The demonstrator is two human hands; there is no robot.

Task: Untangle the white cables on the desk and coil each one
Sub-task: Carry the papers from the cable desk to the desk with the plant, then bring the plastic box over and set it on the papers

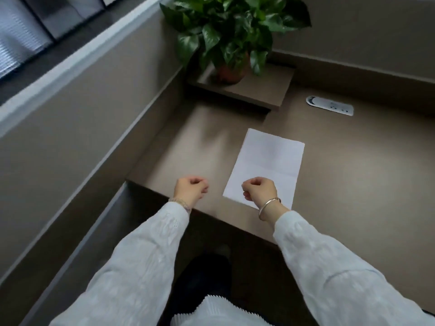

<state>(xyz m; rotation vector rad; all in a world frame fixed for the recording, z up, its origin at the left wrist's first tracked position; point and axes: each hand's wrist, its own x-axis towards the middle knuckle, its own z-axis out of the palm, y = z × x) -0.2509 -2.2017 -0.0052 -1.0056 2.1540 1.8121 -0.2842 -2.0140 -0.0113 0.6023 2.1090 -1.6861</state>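
The head view looks down on a brown surface (353, 184) set into a corner, with low partition walls along its left and far sides. Both forearms reach forward in loose white sleeves (146, 250).

The left hand (191, 188) hangs over the near left corner of the surface. Its fingers are curled into a loose fist, knuckles up, and its grip is pressed together with nothing in it. A pale beaded bracelet (180, 203) sits at that wrist, partly under the cuff.

The right hand (260, 188) is level with the left and well apart from it. It is also curled in, its grip pressed together on nothing. It lies over the near end of a sheet of white paper (270, 158). A silver bangle (269, 205) circles the right wrist.

The paper lies flat, lengthwise away from the person, with faint fold lines across it. No white cables show anywhere on the surface, so I cannot tell where they are.

At the far corner a raised brown shelf (259, 90) carries a leafy green plant (230, 27) in a reddish pot (229, 72). To the right of the shelf a small silver socket panel (329, 105) is set flush into the surface.

At the bottom edge, white pleated fabric (211, 311) and dark clothing show between the arms. The top left is blurred window blinds.
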